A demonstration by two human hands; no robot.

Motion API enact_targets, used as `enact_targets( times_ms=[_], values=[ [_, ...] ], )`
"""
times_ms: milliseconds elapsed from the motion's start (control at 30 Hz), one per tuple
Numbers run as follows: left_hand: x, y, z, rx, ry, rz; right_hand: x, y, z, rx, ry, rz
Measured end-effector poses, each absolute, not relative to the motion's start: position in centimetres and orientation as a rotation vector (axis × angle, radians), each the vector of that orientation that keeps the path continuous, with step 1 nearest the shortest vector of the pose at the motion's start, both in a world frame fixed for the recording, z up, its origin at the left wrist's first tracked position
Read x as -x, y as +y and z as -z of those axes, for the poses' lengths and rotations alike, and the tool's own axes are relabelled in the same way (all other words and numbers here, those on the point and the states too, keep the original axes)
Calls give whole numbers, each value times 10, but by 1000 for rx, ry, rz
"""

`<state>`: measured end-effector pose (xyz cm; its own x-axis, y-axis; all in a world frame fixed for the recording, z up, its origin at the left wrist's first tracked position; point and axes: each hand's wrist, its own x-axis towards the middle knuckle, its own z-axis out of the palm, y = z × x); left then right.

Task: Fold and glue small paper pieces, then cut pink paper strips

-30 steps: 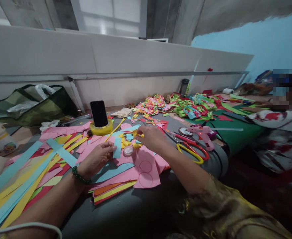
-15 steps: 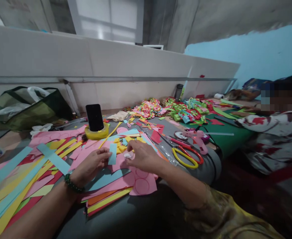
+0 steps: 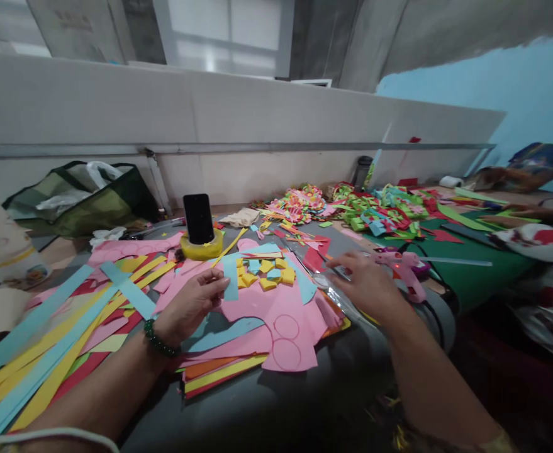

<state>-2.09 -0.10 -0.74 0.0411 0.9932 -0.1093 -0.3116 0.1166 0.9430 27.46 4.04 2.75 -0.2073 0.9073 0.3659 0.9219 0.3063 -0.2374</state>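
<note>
My left hand [image 3: 195, 299] pinches a small light blue paper strip [image 3: 231, 281] upright between thumb and fingertips. Right of this strip, a cluster of folded yellow paper pieces [image 3: 267, 285], with a few light blue ones among them, lies on pink paper. My right hand [image 3: 368, 286] is over the scissors, fingers bent around them, with grey metal showing between thumb and fingers. It hides most of them; part of the yellow handle [image 3: 369, 316] shows below. A pink glue gun [image 3: 406, 270] lies just right of this hand.
A black phone [image 3: 198, 218] stands in a yellow tape roll [image 3: 203, 248]. Long paper strips [image 3: 68, 340] spread at left, near a green bag [image 3: 82, 200]. Colourful paper pieces [image 3: 299, 204] are heaped behind. A co-worker's sleeve [image 3: 535, 242] is at right.
My right hand has moved right, from the yellow pieces to the scissors; the small white thing by its fingers no longer shows there. My left hand keeps the blue strip. The view has turned left.
</note>
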Motion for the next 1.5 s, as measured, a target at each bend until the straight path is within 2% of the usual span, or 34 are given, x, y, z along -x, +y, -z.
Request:
enact_targets(
  times_ms=[100,233,433,533,733,900,1500],
  values=[
    [16,-3,6,-890,1000,-1243,-242,20,-38,1153,-2256,114],
    [13,-6,7,-890,936,-1182,-191,18,-25,581,-2541,82],
    [16,-5,12,-988,934,-1153,-171,36,-6,359,-2467,-66],
    [15,-3,14,-1021,978,-1159,-171,38,-2,369,-2354,-295],
    [9,-8,9,-1335,1151,-1173,-166,42,5,802,-1979,-925],
    [3,-13,5,-1451,1248,-1127,-168,49,5,835,-1745,-1317],
    [1,-17,7,-1623,1336,-1062,-172,52,10,838,-1846,-1318]
  ],
)
